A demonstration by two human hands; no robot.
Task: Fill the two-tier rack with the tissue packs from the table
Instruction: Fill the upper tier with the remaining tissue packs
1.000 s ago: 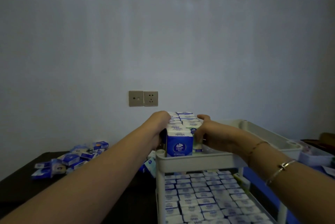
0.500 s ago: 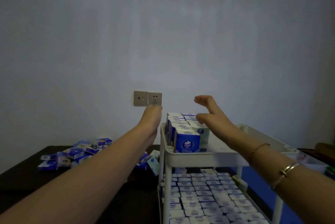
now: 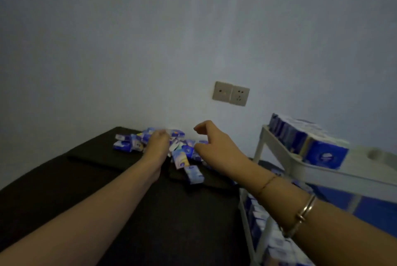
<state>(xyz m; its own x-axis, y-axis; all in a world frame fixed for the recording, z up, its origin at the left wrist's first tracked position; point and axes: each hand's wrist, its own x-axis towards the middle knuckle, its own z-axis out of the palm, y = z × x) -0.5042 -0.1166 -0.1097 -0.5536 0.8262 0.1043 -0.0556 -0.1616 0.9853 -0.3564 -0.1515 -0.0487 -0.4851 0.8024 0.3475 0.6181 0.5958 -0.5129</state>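
Note:
A loose pile of blue-and-white tissue packs (image 3: 181,157) lies on the dark table (image 3: 96,184) against the wall. One pack (image 3: 194,175) lies apart, nearer to me. My left hand (image 3: 158,144) reaches onto the pile's left part, its fingertips at the packs, with nothing plainly gripped. My right hand (image 3: 213,144) hovers over the pile's right side, thumb and fingers spread and empty. The white two-tier rack (image 3: 322,174) stands at the right. Its top tier holds a row of upright packs (image 3: 322,155), and more packs (image 3: 257,218) fill the lower tier.
A double wall socket (image 3: 231,93) sits on the pale wall above the pile. The rack's left post (image 3: 258,147) stands close to the table's right edge. A blue surface (image 3: 373,212) shows behind the rack.
Both hands have left the packs on the rack's top tier and swung left to the pile on the table. The view has turned left with them.

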